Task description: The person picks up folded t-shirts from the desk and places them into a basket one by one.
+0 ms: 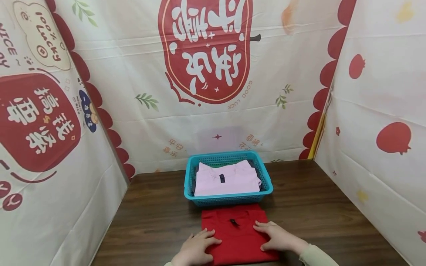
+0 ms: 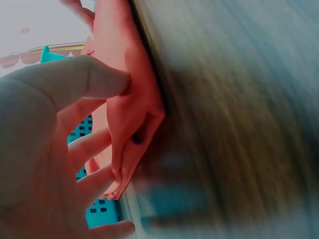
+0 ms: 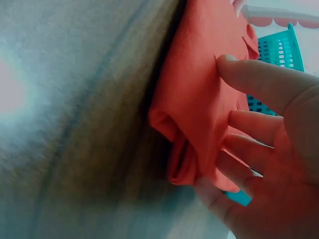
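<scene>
A folded red T-shirt lies flat on the table, its collar and dark neck label toward the basket. My left hand rests on its left edge with fingers spread. On the right edge lies my right hand, its fingers also spread and touching the cloth. In the left wrist view, the thumb presses on the shirt near a folded edge. The right wrist view has the other thumb against the red fabric, with the layered folds showing at the side.
Just beyond the shirt stands a blue-green plastic basket holding a folded pale pink shirt, with darker and green cloth under it. The brown wooden table is bordered by printed fabric walls at the back, left and right.
</scene>
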Motion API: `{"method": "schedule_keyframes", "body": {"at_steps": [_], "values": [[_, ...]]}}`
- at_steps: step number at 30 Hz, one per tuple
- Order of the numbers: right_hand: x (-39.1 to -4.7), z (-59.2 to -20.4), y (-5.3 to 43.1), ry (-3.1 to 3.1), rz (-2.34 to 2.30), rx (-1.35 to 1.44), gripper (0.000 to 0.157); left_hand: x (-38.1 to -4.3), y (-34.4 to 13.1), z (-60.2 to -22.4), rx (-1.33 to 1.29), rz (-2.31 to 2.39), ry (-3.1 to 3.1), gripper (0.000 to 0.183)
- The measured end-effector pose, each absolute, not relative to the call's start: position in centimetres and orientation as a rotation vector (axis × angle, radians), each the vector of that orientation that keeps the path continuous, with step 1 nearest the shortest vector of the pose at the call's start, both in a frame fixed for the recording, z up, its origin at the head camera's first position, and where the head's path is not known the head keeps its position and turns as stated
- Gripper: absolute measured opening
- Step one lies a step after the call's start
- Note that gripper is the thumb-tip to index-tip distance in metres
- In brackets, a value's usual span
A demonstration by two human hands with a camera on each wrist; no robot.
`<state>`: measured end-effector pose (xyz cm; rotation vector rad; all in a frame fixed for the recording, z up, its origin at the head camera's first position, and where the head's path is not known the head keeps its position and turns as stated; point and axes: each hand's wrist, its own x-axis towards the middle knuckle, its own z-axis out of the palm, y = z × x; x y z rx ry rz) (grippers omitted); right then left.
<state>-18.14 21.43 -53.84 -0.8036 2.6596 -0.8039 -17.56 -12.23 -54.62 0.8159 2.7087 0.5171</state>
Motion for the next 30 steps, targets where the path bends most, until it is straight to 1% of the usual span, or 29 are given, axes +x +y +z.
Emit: {"method": "schedule_keyframes", "body": {"at_steps": [7,13,15,18,21,24,30], "values": [[-19.5,-52.5,21.9,2.592,-0.842,-0.799,0.054,-18.0,-12.0,-53.8,0.766,0.59,2.82,0.04],[-20.2,-51.5,22.4,2.62,-0.939,-0.821,0.047,-18.0,-13.4,-53.3,0.635,0.964,2.954,0.049],[-20.4,-51.1,22.6,2.641,-0.995,-0.747,0.045,-18.0,-14.0,-53.2,0.552,1.082,2.954,0.051],[-20.6,-51.0,23.1,2.69,-1.052,-0.57,0.047,-18.6,-14.5,-53.2,0.417,1.197,2.887,0.054],[-20.8,-51.4,23.4,2.707,-1.079,-0.382,0.05,-19.2,-14.9,-53.6,0.308,1.322,2.757,0.056],[-20.9,-52.0,23.7,2.711,-1.081,-0.252,0.051,-19.5,-15.1,-54.0,0.217,1.463,2.59,0.059],[-20.6,-53.4,24.1,2.582,-1.154,-0.157,0.057,-19.4,-15.5,-54.8,0.127,1.608,2.378,0.063]]}}
